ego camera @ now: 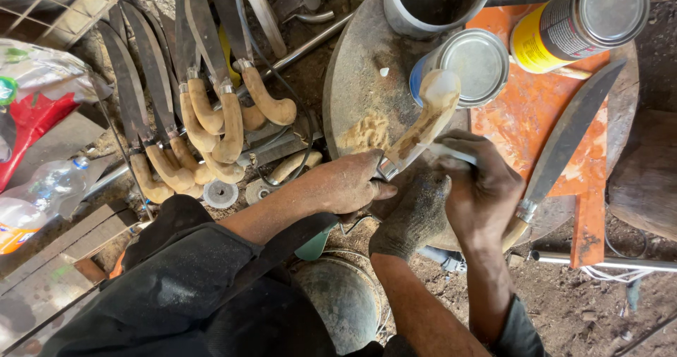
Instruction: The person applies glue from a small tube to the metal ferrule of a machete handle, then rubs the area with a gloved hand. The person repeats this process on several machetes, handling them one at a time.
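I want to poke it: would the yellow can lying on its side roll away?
Probably yes: the yellow can lies on its round side on the orange board, so a push would likely roll it. It looks metal, so likely stiff, not squashy.

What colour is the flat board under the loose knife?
Orange, with pale worn patches: the flat wooden board shows best in the head view.

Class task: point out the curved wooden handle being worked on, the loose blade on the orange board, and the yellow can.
curved wooden handle (pixel 427 121), head view, mid-shaft.
loose blade (pixel 568 137), head view, middle of the flat.
yellow can (pixel 539 43), head view, yellow side wall.
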